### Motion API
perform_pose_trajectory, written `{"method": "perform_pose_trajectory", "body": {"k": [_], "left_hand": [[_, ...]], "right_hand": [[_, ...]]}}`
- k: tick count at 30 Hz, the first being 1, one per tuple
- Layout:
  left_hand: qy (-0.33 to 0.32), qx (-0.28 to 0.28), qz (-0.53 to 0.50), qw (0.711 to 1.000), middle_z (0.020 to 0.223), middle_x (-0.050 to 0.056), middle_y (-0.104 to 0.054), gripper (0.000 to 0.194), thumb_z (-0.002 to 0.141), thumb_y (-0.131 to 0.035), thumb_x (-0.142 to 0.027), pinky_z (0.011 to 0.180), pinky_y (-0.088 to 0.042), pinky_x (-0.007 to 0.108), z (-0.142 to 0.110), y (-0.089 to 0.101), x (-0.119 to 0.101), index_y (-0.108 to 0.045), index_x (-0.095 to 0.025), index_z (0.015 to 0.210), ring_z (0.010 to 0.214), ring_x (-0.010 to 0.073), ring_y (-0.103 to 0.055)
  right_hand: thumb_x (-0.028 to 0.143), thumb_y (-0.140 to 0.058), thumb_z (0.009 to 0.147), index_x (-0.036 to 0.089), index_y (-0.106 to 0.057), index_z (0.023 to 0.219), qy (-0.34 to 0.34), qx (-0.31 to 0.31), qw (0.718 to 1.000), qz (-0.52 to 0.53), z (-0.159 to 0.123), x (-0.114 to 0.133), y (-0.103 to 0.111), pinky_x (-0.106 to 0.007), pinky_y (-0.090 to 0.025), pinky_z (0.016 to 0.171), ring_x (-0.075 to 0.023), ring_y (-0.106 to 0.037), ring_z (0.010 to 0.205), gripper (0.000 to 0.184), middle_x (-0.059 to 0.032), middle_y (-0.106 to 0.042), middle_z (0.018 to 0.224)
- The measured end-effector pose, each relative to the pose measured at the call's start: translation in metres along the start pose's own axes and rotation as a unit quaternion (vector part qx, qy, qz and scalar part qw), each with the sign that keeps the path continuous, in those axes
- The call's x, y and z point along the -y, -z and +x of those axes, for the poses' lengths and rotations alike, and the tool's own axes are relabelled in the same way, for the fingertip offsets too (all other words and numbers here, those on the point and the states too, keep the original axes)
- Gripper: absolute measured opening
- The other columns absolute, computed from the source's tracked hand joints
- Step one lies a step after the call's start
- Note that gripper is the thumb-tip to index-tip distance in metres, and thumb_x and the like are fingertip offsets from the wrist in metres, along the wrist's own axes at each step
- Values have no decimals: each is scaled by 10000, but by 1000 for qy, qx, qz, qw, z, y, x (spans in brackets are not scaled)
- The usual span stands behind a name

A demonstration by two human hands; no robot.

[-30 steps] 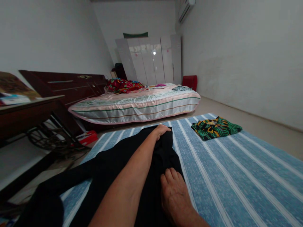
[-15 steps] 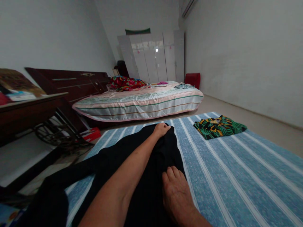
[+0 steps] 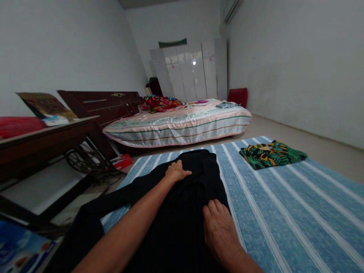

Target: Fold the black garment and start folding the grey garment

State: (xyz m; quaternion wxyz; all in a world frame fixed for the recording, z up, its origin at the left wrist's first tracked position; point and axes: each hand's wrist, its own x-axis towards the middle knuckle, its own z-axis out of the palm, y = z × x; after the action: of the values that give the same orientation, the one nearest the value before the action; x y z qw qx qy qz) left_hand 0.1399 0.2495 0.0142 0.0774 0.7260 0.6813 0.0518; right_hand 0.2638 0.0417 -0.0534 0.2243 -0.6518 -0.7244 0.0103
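A black long-sleeved top [image 3: 173, 220] lies spread on the blue-and-white striped sheet, one sleeve stretched out to the left. My left hand [image 3: 176, 171] rests on its upper part, below the collar end, with the thumb held away from the fingers. Lower down, near the top's right edge, my right hand [image 3: 220, 225] has its fingers curled over the black cloth, their tips partly hidden. A folded green, black and yellow patterned garment [image 3: 273, 154] sits on the sheet farther right, apart from both hands.
The striped sheet [image 3: 284, 201] covers the surface before me. Behind it stands a bed [image 3: 176, 131] with a red floral bundle [image 3: 160, 103]. A wooden sewing table [image 3: 51, 132] is at the left, a red box [image 3: 121, 162] on the floor by it, a wardrobe [image 3: 196, 72] at the back.
My left hand has let go of the collar end and moved down and left onto the top's body. My right hand stays at the right edge. The view has shifted slightly left.
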Motion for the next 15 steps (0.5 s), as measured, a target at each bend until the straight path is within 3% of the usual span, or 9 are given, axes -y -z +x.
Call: {"method": "perform_pose_trajectory", "body": {"k": [2, 5, 9, 10, 11, 13, 15], "left_hand": [[38, -1, -63, 997, 1029, 141, -670, 455, 519, -759, -425, 762, -457, 315, 3, -4, 2, -645, -161, 871, 1026, 317, -598], [48, -10, -133, 990, 725, 64, -680, 204, 510, -750, -265, 652, -453, 271, 7, -3, 5, -597, -166, 600, 823, 257, -649], [38, -64, -233, 970, 578, -19, -607, 119, 616, -659, -268, 553, -431, 233, -2, 21, 9, -595, -175, 653, 629, 163, -613], [35, -79, -290, 953, 570, -30, -597, 141, 620, -654, -285, 536, -430, 227, -7, 31, 11, -594, -174, 682, 586, 147, -596], [31, -93, -383, 918, 562, -37, -591, 170, 597, -670, -285, 522, -430, 222, -14, 43, 14, -591, -168, 692, 545, 133, -578], [24, -90, -562, 822, 569, -46, -602, 244, 506, -720, -251, 517, -443, 210, -31, 68, 24, -592, -162, 694, 509, 112, -562], [15, -65, -637, 768, 601, -43, -626, 300, 430, -750, -195, 530, -456, 191, -53, 89, 40, -600, -159, 687, 524, 100, -571]], "right_hand": [[46, -453, 775, 150, -652, 976, -1, 1, 1000, 0, 0, 0, -1, -389, -363, 912, -271, -493, 1031, 302, -108, -613, 1044], [59, -446, 787, 151, -649, 981, -1, -1, 1000, 0, -1, 0, -2, -391, -360, 913, -274, -489, 1040, 295, -114, -609, 1058], [73, -457, 786, 149, -644, 987, 1, -6, 1000, 0, -1, -1, -2, -384, -364, 905, -274, -490, 1028, 285, -116, -605, 1061], [75, -464, 780, 147, -644, 981, 1, -6, 1000, 1, -1, -1, -2, -382, -366, 901, -274, -492, 1020, 279, -115, -605, 1053], [75, -471, 772, 147, -644, 973, 1, -5, 1000, 1, 0, -1, -2, -381, -367, 897, -273, -493, 1011, 275, -113, -606, 1044], [66, -475, 759, 149, -645, 954, 0, -5, 1000, 1, 0, -1, -1, -378, -366, 892, -270, -494, 997, 272, -107, -606, 1028], [56, -474, 749, 151, -642, 946, -1, -6, 1000, -1, 1, 0, 0, -375, -366, 884, -267, -491, 990, 276, -105, -604, 1028]]}}
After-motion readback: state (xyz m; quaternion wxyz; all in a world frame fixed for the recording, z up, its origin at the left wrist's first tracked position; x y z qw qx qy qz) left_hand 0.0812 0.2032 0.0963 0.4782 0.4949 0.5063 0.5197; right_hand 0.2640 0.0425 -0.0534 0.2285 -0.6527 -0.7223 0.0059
